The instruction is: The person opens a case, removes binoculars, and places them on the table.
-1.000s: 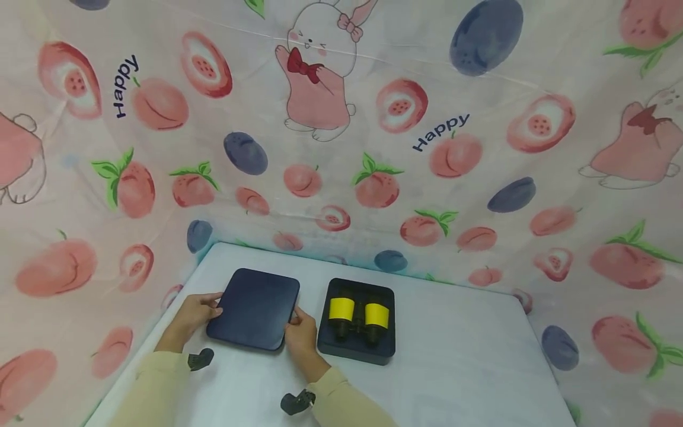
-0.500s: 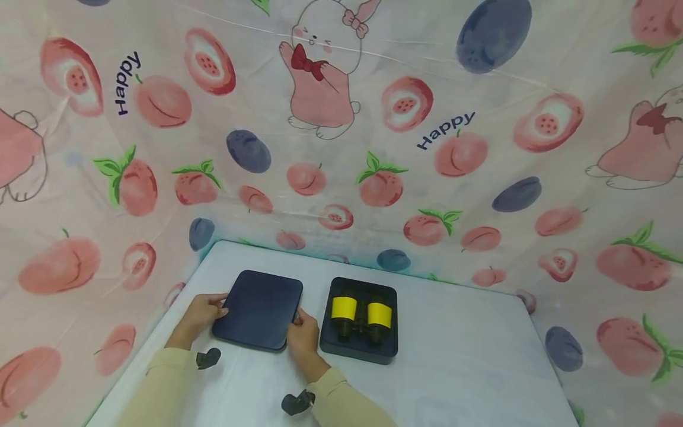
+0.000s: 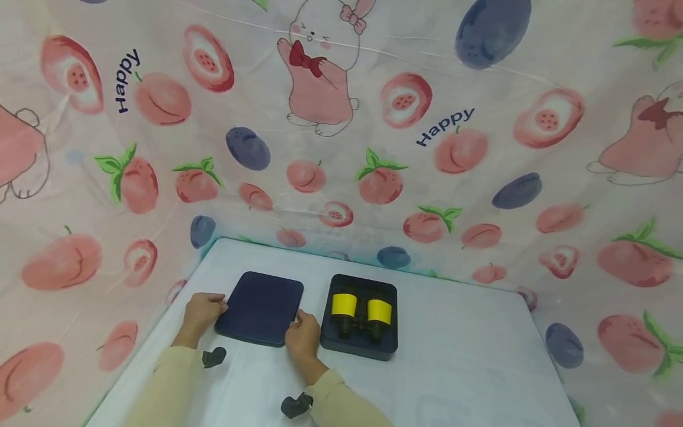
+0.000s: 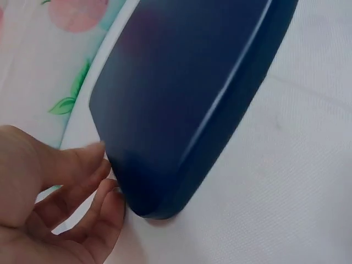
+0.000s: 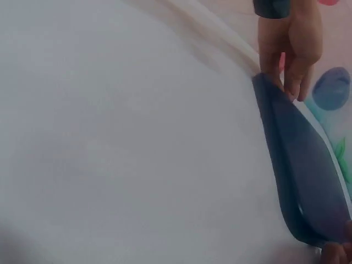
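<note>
A dark navy square lid point(image 3: 259, 308) with rounded corners lies at or just above the white table, left of centre. My left hand point(image 3: 203, 312) holds its left edge; in the left wrist view thumb and curled fingers point(image 4: 82, 159) meet the lid's rim. My right hand point(image 3: 303, 337) grips the opposite edge, mostly cut off in the right wrist view. Whether the lid fully touches the cloth is hard to tell. Beside my right hand stands a matching dark box point(image 3: 354, 351), uncovered, with black binoculars point(image 3: 361, 314) with yellow barrels inside.
A white cloth covers the table point(image 3: 469, 344). Fruit-and-rabbit printed curtains point(image 3: 331, 178) hang close along the back and both sides. A black device point(image 3: 214, 357) is fixed at the left wrist and another one point(image 3: 296, 405) at the right.
Both hands have shifted the lid slightly to the right, and it now looks flatter and lower. The box and binoculars stay put; the head view has moved a little.
</note>
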`<state>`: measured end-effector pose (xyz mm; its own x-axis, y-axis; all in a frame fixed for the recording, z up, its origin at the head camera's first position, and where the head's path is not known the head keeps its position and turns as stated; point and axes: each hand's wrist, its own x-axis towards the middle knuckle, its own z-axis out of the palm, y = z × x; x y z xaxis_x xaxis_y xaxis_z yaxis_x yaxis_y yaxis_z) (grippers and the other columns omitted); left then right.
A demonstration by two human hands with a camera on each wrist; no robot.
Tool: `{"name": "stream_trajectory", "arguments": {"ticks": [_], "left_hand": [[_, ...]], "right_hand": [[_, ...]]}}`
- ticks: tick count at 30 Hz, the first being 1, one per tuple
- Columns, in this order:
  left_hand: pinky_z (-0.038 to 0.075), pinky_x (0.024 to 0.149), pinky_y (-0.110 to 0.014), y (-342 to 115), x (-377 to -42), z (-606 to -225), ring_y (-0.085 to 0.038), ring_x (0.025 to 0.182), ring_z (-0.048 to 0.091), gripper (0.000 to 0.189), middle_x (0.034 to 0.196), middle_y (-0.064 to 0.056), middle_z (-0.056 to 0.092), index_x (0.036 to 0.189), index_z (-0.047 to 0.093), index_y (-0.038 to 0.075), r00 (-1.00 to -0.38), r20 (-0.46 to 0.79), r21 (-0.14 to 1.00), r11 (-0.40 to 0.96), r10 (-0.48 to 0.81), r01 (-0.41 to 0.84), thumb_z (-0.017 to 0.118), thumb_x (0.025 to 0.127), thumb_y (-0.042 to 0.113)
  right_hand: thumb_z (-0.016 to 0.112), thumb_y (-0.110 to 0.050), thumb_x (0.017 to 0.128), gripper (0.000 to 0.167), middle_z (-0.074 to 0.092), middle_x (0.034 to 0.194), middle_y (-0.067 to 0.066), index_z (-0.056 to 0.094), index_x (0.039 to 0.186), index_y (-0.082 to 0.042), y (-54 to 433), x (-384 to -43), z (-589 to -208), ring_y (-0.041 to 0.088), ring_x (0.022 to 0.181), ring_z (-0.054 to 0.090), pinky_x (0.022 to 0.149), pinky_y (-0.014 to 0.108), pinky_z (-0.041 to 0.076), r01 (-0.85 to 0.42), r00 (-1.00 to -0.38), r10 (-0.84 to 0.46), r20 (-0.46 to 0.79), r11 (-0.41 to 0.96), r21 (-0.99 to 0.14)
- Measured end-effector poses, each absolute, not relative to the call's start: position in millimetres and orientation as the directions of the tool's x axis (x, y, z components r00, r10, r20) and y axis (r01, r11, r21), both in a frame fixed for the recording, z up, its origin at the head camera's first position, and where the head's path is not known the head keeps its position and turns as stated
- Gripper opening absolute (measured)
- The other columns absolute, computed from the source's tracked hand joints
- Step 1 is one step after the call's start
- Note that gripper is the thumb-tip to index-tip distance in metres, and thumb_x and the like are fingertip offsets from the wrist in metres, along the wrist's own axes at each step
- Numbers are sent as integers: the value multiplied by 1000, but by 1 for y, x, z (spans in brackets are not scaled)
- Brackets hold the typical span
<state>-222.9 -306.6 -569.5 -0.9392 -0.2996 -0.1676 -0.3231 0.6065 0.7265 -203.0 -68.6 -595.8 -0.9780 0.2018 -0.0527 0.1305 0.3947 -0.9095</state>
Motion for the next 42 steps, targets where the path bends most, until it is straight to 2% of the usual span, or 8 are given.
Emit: {"name": "stream_trajectory", "arguments": {"ticks": [3,6,9,16,24,29,34,42], "left_hand": [[56,100,-48,-302,-218,-565,-43,116,69,46,119,-25,75,133,65,-8,-928,-171,780,530,-329,-332,69,94,13],[62,89,-32,-297,-215,-560,-24,102,75,52,128,-27,71,141,58,-10,-925,-211,855,399,-315,-331,69,97,15],[62,89,-24,-287,-215,-553,-13,104,74,58,143,-31,61,149,49,-9,-929,-260,904,271,-262,-330,69,99,14],[59,97,-26,-237,-224,-530,-28,126,67,63,150,-30,55,154,43,-6,-956,-261,941,188,-132,-283,69,101,15],[61,99,-38,-162,-229,-519,-31,120,71,57,136,-28,66,149,50,-7,-971,-236,960,146,-45,-240,70,98,9],[61,99,-44,-122,-231,-528,-34,116,72,59,136,-27,67,148,53,-3,-961,-278,922,282,5,-265,75,95,13],[63,91,-44,-105,-236,-539,-34,108,75,63,135,-27,68,148,54,-3,-952,-304,851,458,35,-255,78,91,9],[63,93,-43,-88,-240,-550,-32,108,75,58,131,-27,70,142,57,-10,-928,-367,824,488,68,-290,78,91,8]], "right_hand": [[62,9,94,42,73,126,20,63,136,9,-64,-199,-591,30,115,71,103,45,58,119,-980,188,-64,298,-947],[66,5,95,45,72,127,19,60,140,8,-57,-197,-582,18,102,68,96,34,61,101,-986,153,-70,204,-974],[68,1,96,48,70,130,19,59,143,5,-48,-195,-571,11,94,62,88,22,59,98,-989,126,-80,146,-984],[67,-5,98,50,66,138,19,56,147,-2,-16,-201,-551,13,104,64,92,22,59,65,-993,106,-54,109,-992],[68,-5,99,53,64,140,19,54,149,-1,33,-208,-540,27,115,68,103,38,58,19,-990,144,-3,109,-994],[72,-6,97,55,65,139,17,54,149,-1,68,-220,-543,31,118,67,103,42,58,-45,-989,119,90,341,-939],[77,-22,95,65,61,146,19,52,152,-5,98,-245,-544,39,134,57,113,57,48,-150,-987,-60,152,707,-692],[81,-49,89,86,53,156,15,45,157,-10,131,-263,-549,35,146,47,123,51,40,-292,-947,-319,-32,900,-324]]}}
